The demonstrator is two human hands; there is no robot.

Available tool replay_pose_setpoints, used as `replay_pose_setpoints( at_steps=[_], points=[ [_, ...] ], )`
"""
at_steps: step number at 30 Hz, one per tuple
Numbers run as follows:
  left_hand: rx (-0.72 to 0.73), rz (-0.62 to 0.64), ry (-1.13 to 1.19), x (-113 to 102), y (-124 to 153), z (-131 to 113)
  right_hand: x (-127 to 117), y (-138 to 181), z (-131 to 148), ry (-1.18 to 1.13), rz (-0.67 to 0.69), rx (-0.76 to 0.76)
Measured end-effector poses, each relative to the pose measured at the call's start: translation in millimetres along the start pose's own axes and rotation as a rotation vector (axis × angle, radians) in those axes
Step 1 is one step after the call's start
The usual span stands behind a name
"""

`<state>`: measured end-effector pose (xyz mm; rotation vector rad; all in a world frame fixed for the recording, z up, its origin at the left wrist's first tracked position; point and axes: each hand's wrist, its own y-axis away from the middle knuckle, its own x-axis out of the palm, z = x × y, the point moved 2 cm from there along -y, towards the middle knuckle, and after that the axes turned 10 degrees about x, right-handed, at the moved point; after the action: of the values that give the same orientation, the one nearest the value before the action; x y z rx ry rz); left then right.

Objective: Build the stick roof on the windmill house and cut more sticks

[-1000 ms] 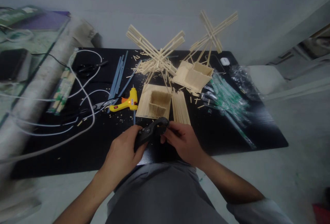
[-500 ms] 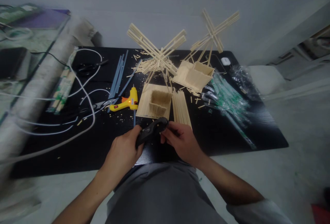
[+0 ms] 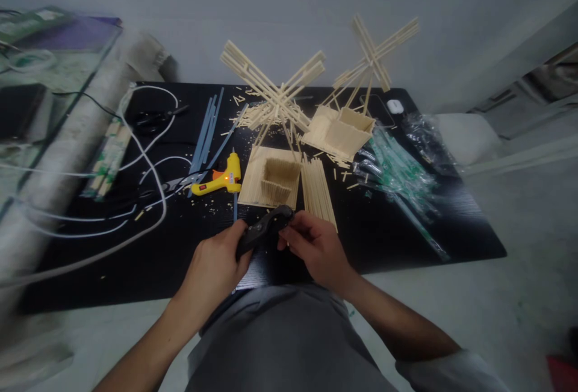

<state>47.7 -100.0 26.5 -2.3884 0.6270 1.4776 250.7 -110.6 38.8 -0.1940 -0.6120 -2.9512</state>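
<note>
My left hand [image 3: 215, 261] is wrapped around the handle of a black plier-like hand tool [image 3: 262, 230], whose rounded head points up and to the right. At that head, the fingers of my right hand [image 3: 323, 251] are pinched together; whatever is between them is too small to make out. Just beyond the tool stands a wooden-stick model [image 3: 250, 181] with an open box on its base and crossed stick arms [image 3: 280, 97] above. A bundle of thin wooden sticks [image 3: 317, 190] lies right of that base. A yellow glue gun [image 3: 221, 180] lies to its left.
A second stick model [image 3: 332, 127] stands at the back right, near clear plastic packaging [image 3: 401, 166] and a white case [image 3: 395, 106]. Left are bluish glue sticks [image 3: 208, 130], looping white cables [image 3: 158, 181] and scissors [image 3: 174, 183]. Wood offcuts [image 3: 246, 116] are scattered behind.
Both hands and the black tool have stayed nearly in place. My right fingers have shifted slightly left at the tool's head.
</note>
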Motion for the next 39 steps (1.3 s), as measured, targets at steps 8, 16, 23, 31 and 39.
replay_pose_setpoints(
  at_steps=[8,16,23,31,39],
  points=[
    [0.048,-0.007,0.112,-7,2,1,-3,1,4,-0.055,0.147,0.073],
    [0.076,-0.005,0.189,-10,1,0,-4,-2,8,-0.11,0.228,0.109],
    [0.039,-0.007,0.031,-5,1,0,-1,-2,5,-0.098,0.151,0.076],
    [0.025,0.026,0.103,-9,0,0,-1,-4,1,-0.067,0.127,0.064],
    [0.032,0.007,0.252,-11,-1,-1,-2,-5,1,-0.023,0.164,0.049]
  ],
)
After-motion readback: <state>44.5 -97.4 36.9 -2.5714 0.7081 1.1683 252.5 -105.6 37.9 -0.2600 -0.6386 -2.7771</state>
